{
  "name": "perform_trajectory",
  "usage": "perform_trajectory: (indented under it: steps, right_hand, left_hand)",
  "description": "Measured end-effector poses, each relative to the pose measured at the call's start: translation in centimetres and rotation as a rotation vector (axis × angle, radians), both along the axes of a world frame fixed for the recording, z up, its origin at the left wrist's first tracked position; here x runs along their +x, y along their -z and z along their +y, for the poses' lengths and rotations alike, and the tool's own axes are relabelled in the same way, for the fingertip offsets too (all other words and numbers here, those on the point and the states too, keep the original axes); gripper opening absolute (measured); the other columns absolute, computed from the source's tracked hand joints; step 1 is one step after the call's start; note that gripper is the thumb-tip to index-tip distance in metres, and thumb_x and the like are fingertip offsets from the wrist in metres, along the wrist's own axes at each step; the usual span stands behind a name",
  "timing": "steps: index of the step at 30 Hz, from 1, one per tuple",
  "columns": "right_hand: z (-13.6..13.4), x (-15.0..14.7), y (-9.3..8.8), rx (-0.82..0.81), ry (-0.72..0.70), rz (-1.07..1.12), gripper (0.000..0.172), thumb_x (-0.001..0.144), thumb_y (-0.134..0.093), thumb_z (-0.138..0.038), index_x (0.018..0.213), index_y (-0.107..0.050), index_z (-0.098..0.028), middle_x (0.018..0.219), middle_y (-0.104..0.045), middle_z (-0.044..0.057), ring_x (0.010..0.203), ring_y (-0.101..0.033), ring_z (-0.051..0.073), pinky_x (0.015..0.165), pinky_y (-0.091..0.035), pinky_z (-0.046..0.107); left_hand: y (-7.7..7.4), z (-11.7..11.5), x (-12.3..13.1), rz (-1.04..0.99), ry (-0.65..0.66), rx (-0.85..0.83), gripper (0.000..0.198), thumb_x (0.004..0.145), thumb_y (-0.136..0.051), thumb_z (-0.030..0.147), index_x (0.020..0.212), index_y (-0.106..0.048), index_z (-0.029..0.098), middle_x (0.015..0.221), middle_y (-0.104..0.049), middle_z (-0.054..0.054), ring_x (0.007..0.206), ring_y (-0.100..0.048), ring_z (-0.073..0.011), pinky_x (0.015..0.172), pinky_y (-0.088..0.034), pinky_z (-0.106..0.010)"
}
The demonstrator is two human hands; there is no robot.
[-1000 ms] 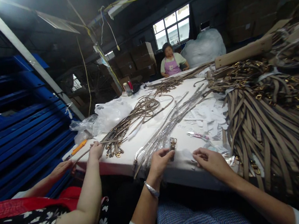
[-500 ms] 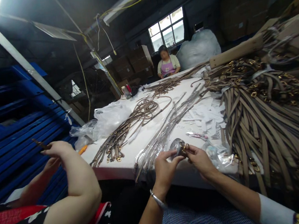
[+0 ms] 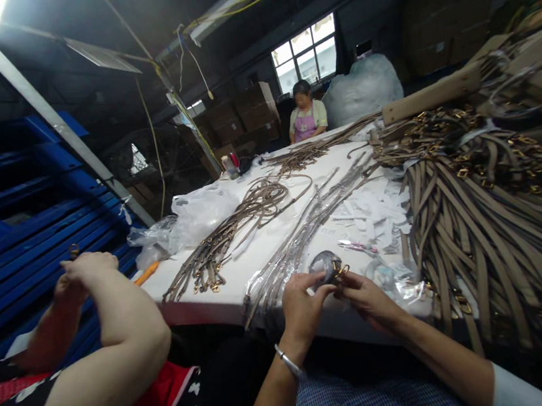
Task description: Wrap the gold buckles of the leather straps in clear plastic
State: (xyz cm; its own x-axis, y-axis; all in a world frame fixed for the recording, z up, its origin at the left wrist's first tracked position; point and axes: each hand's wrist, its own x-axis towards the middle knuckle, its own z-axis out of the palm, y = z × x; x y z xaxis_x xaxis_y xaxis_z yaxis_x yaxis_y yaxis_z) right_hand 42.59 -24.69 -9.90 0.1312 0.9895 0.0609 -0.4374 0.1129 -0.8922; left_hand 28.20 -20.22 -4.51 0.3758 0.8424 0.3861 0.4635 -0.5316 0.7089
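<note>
At the front edge of the table my two hands meet. My left hand (image 3: 306,307) is closed, thumb and fingers pinching a rounded grey, shiny piece (image 3: 325,263) whose exact kind I cannot make out. Close against it, my right hand (image 3: 366,296) pinches a gold metal clasp (image 3: 343,271); whatever it is attached to is hidden by my fingers. Just left of my hands, thin straps in clear plastic (image 3: 278,264) run down over the table edge. A small pink-handled tool (image 3: 358,245) lies behind my right hand.
Brown straps with gold buckles (image 3: 467,231) are heaped at the right. Another strap bundle (image 3: 221,242) and plastic bags (image 3: 203,214) lie left. White paper pieces (image 3: 375,206) are scattered mid-table. A co-worker's arm (image 3: 124,339) is close on my left; another person (image 3: 307,116) sits across.
The grey piece and the clasp have turned slightly between my hands, showing more of the grey surface. The neighbouring co-worker's hands and arm have shifted left.
</note>
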Motion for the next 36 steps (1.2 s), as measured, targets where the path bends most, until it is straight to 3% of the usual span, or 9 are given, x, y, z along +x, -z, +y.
perform_trajectory:
  steps: [7,10,17,26,30,36]
  right_hand:
    - [-1.5,-0.6,-1.5,-0.112,-0.021,0.048,0.040,0.068,-0.077,-0.035,0.106,-0.073,-0.022,0.109,-0.072,0.007,0.098,-0.066,0.024,0.081,-0.052,0.029]
    - [-1.7,-0.8,-1.1,-0.101,-0.061,0.090,0.041,0.075,-0.075,-0.040,0.111,-0.071,-0.023,0.114,-0.071,0.008,0.101,-0.067,0.024,0.083,-0.052,0.029]
    - [-1.1,-1.0,0.7,-0.022,-0.005,0.018,0.043,0.075,-0.074,-0.049,0.109,-0.072,-0.022,0.113,-0.072,0.008,0.107,-0.064,0.025,0.098,-0.046,0.036]
    - [-0.7,-1.0,0.5,-0.056,0.055,0.032,0.043,0.073,-0.077,-0.043,0.109,-0.072,-0.021,0.114,-0.072,0.007,0.114,-0.061,0.025,0.101,-0.045,0.036]
    - [-0.8,-1.2,0.4,-0.069,0.062,0.076,0.040,0.071,-0.079,-0.044,0.106,-0.073,-0.023,0.112,-0.072,0.006,0.110,-0.063,0.026,0.098,-0.048,0.035]
    - [-1.0,-1.0,0.5,-0.046,0.024,0.089,0.042,0.072,-0.079,-0.042,0.110,-0.072,-0.025,0.115,-0.071,0.006,0.114,-0.061,0.026,0.104,-0.042,0.038]
  left_hand:
    - [0.8,0.7,0.0,0.134,-0.008,0.040,0.021,0.072,-0.080,0.032,0.093,-0.077,0.028,0.086,-0.075,-0.004,0.084,-0.064,-0.0222,0.081,-0.045,-0.034]
    - [1.0,0.7,-0.1,0.170,-0.017,0.032,0.020,0.073,-0.079,0.034,0.092,-0.078,0.028,0.086,-0.075,-0.005,0.085,-0.065,-0.0229,0.081,-0.045,-0.034]
    - [1.1,0.6,-0.3,0.222,-0.029,0.067,0.019,0.074,-0.078,0.033,0.091,-0.077,0.027,0.085,-0.075,-0.005,0.085,-0.064,-0.0232,0.083,-0.043,-0.036]
    - [1.4,0.0,-0.3,0.229,0.006,0.195,0.022,0.079,-0.073,0.034,0.100,-0.074,0.030,0.083,-0.073,-0.004,0.083,-0.061,-0.0231,0.085,-0.042,-0.038]
    - [1.4,0.1,-0.1,0.085,-0.017,0.039,0.033,0.070,-0.081,0.027,0.101,-0.070,0.027,0.089,-0.075,-0.003,0.090,-0.066,-0.0243,0.087,-0.044,-0.038]
    - [1.1,0.9,0.1,-0.127,-0.038,-0.346,0.062,0.056,-0.085,0.016,0.111,-0.056,0.019,0.084,-0.073,-0.003,0.080,-0.069,-0.0205,0.072,-0.050,-0.028]
